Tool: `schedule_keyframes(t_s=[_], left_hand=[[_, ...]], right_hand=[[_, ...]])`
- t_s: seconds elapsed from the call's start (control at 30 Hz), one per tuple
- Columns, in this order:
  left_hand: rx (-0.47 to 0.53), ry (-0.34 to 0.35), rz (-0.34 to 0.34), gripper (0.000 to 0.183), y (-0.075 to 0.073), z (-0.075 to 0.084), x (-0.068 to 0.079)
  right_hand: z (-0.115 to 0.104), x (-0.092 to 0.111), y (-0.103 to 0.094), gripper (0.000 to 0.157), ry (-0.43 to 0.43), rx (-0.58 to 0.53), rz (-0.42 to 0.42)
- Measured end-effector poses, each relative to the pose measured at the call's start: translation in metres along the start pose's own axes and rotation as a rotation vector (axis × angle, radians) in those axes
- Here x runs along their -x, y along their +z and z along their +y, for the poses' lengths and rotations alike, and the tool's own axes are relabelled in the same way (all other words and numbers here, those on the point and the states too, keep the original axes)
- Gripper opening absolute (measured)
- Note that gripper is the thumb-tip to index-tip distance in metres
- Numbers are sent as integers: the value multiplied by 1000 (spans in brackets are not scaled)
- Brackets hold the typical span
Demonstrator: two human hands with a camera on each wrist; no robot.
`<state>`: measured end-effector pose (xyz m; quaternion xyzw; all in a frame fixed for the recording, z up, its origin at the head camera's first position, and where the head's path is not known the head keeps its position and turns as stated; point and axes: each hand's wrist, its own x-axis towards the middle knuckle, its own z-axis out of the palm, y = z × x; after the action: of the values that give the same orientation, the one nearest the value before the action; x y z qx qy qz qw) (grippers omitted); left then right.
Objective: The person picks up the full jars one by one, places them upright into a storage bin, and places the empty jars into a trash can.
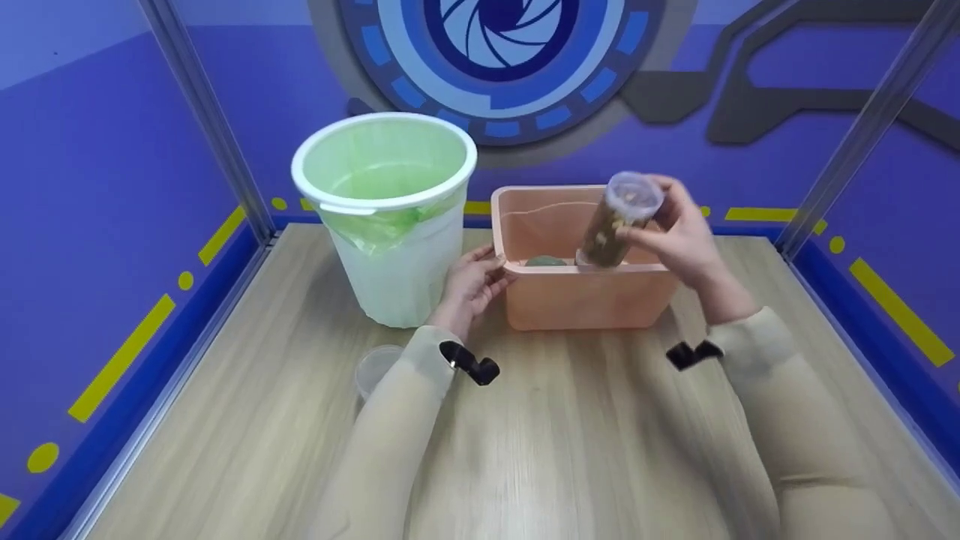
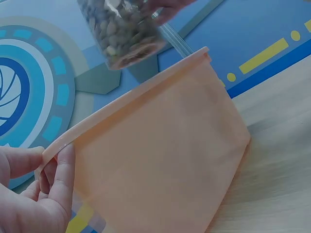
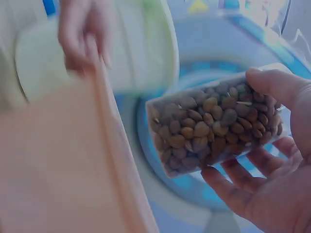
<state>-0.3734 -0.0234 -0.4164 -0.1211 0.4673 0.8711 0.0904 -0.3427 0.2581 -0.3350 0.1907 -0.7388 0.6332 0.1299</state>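
Note:
My left hand [image 1: 471, 285] pinches the near left corner of the peach-coloured bin [image 1: 592, 300]; in the left wrist view its thumb and fingers grip the rim [image 2: 127, 97]. My right hand [image 1: 688, 238] holds a clear plastic jar [image 3: 214, 124] full of brown, nut-like pieces, tilted over the bin's right part. In the right wrist view, thumb and fingers wrap round one end of the jar. A dark green object [image 1: 545, 261] lies inside the bin; most of the bin's inside is hidden by its front wall.
A tall white bucket [image 1: 405, 277] lined with a green bag [image 1: 382, 232] stands left of the bin. Partly behind my left forearm, a clear round plastic lid or tub [image 1: 375, 367] lies on the wooden table [image 1: 555, 450]. Blue patterned panels [image 1: 82, 187] enclose the table's sides and back.

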Motion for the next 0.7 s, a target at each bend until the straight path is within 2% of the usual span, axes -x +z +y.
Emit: schedule_keyframes(t_s=[0.13,0.27,0.4,0.5,0.7], left_hand=[[2,-5,2,45,-1,-1,0],[12,6,2,47,0,-1,1],[19,6,1,48,1,-1,0],[26,5,1,48,1,-2,0],[25,2,9,47,1,-2,-1]], right_hand=[[18,-26,-20,73,71,200,62],[47,-43,-33,77,193,339,37],[71,-50,-43,84,313,510,-63],[81,-54,-46,86,378,602,-180],[87,-60,-43,73,489,687,-390]])
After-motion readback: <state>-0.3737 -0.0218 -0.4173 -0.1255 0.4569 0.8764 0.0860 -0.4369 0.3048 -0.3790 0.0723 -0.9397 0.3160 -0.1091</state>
